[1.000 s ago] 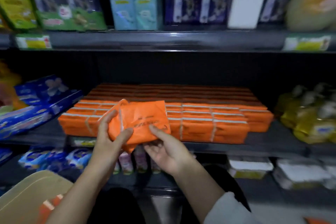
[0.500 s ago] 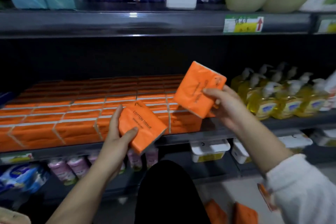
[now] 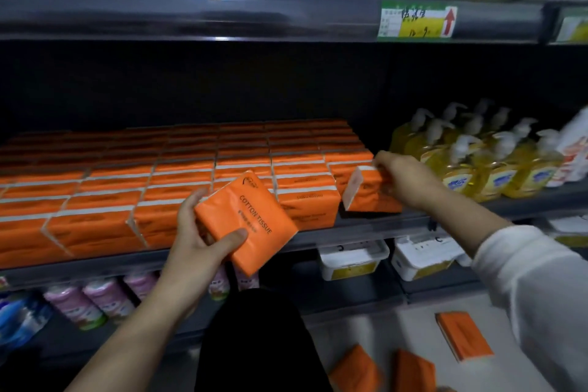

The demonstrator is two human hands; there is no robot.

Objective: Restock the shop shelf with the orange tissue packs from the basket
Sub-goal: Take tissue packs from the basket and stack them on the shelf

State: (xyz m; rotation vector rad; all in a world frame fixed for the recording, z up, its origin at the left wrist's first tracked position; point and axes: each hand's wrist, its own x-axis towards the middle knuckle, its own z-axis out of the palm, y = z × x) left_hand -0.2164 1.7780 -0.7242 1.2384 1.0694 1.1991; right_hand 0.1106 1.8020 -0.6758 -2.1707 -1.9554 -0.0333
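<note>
**A:** What crowds the shelf (image 3: 366,227)?

**B:** Rows of orange packs (image 3: 159,194) fill it from the left nearly to the right end, standing on edge and several deep. Just right of them stand yellow pump bottles (image 3: 477,165). Only a narrow slot lies between the two, and the person's right hand (image 3: 404,181) is in it. A price label (image 3: 416,21) hangs on the shelf above. White tubs (image 3: 353,259) and pink-wrapped goods (image 3: 92,299) sit on the shelf below. Loose packs (image 3: 464,340) lie on the floor at the near right.

**A:** And that hand's grip?

**B:** Clamped on the end pack (image 3: 372,197), with the fingers curled over its top right corner. The pack stands on a long edge at the right end of the front row. Its long axis runs left to right, its broad face is toward the near side and its pale end face is turned left. A dark gap shows low down between it and its neighbour.

**A:** The other hand?

**B:** The left hand (image 3: 197,245) has its grip clamped on a second pack (image 3: 251,219). The thumb lies across the broad face and the fingers are behind the left edge. The pack is in the air on the near side of the shelf lip, apart from the rows. One corner points up, and the long axis slants down to the right along the print.

**A:** How does it look?

**B:** Flat and rectangular, in a glossy bright orange wrapper with dark lettering that reads "COTTON TISSUE".
</note>
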